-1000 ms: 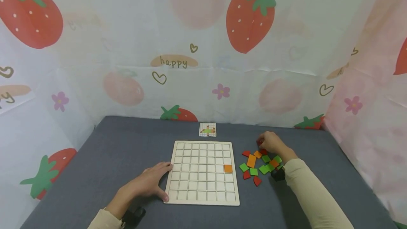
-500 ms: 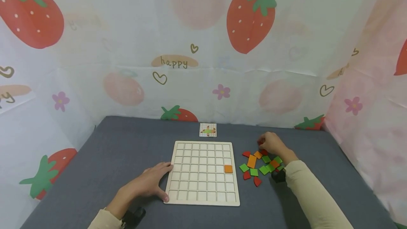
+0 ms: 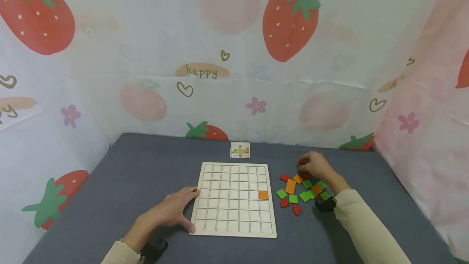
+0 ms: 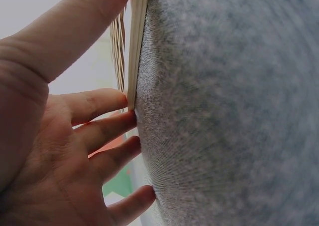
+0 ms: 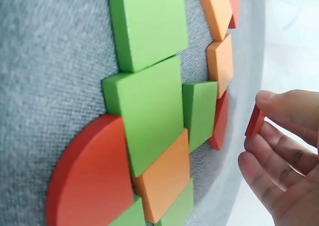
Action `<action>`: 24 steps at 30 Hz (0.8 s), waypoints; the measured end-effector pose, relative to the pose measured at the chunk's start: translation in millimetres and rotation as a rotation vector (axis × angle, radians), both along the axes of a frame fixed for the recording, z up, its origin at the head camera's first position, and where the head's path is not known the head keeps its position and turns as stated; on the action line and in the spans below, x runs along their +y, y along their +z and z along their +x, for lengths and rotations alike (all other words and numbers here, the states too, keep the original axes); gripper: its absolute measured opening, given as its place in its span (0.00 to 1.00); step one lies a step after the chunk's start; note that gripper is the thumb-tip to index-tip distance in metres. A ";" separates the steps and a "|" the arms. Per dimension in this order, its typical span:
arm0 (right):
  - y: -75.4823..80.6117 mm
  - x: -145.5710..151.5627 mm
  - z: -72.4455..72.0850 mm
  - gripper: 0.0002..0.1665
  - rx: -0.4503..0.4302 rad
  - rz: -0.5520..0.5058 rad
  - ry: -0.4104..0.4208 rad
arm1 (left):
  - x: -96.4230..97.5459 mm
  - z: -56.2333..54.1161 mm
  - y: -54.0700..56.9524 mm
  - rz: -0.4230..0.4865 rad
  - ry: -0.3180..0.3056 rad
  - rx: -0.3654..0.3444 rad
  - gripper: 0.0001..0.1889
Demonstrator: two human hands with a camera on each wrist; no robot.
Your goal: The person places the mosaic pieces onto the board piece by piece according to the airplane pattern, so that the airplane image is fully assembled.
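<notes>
My right hand pinches a small red tile between thumb and fingers, above the far side of a loose cluster of tiles. A pale wooden grid board lies in the middle of the table. One orange square sits in a cell near the board's right edge. At the board's left side my left hand rests with its fingers spread, the thumb at the near corner and fingertips against the edge. In the left wrist view the fingers reach the board's side and the cloth, loosely extended.
Right of the board lie green squares, a larger orange rectangle, small orange squares and red curved pieces, some overlapping. A small pattern card lies behind the board on the grey table. Strawberry-print cloth hangs behind.
The right hand has shifted slightly to the right, still pinching the red tile. The left hand, board and tiles stay as they were.
</notes>
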State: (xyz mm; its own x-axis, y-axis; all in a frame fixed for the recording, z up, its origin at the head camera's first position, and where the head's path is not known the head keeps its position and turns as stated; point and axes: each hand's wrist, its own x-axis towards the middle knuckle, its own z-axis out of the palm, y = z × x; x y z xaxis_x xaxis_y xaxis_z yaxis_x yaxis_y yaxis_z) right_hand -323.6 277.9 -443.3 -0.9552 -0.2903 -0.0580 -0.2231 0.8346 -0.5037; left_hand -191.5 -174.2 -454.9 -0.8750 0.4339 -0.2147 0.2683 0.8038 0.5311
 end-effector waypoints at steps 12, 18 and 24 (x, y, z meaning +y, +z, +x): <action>5.5 -0.8 8.2 0.19 0.027 -0.055 0.007 | 1.5 -0.1 -0.1 0.010 0.011 -0.009 0.56; 8.0 -2.0 11.8 0.19 0.065 -0.069 0.025 | 1.0 -1.2 -1.8 0.003 0.013 -0.012 0.56; 14.2 -8.4 16.9 0.18 0.092 -0.074 0.041 | 0.8 -0.8 -0.7 0.007 0.000 -0.004 0.56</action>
State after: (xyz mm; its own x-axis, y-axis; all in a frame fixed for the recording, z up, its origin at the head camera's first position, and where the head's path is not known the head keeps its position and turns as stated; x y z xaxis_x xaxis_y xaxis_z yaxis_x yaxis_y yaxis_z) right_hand -306.7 269.4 -429.1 -0.9428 -0.3293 0.0522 -0.3041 0.7850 -0.5397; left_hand -192.3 -173.4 -455.7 -0.8740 0.4357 -0.2150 0.2664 0.7998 0.5378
